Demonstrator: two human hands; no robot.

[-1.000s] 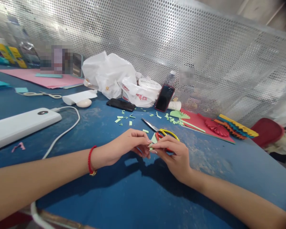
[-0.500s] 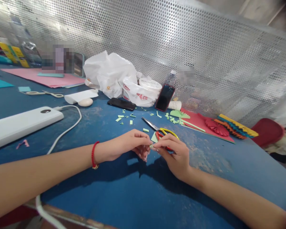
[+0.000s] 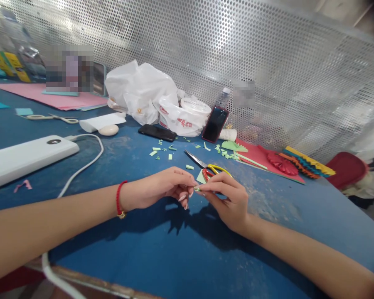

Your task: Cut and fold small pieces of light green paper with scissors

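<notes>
My left hand (image 3: pixel 163 187), with a red cord bracelet (image 3: pixel 119 199) at the wrist, meets my right hand (image 3: pixel 227 201) over the blue table (image 3: pixel 137 253). Between their fingertips is a tiny pale green paper piece (image 3: pixel 197 189), pinched mainly by my right thumb and forefinger, with my left fingertips touching it. Just beyond my right hand lie scissors (image 3: pixel 205 168) with yellow and red handles, partly hidden behind my fingers. A green paper scrap (image 3: pixel 201 177) sits under the scissors, and more green snippets (image 3: pixel 163 150) are scattered to the left.
A white power bank (image 3: pixel 28 155) and its cable lie at left. Two phones (image 3: pixel 215 124), a white plastic bag (image 3: pixel 140 93) and a bottle stand along a perforated metal screen (image 3: pixel 268 54). Red paper (image 3: pixel 255 160) with folded paper fans lies at right.
The view has tilted slightly, so the table items sit higher in the picture. My left fingers have curled back a little; both hands stay together at the green piece.
</notes>
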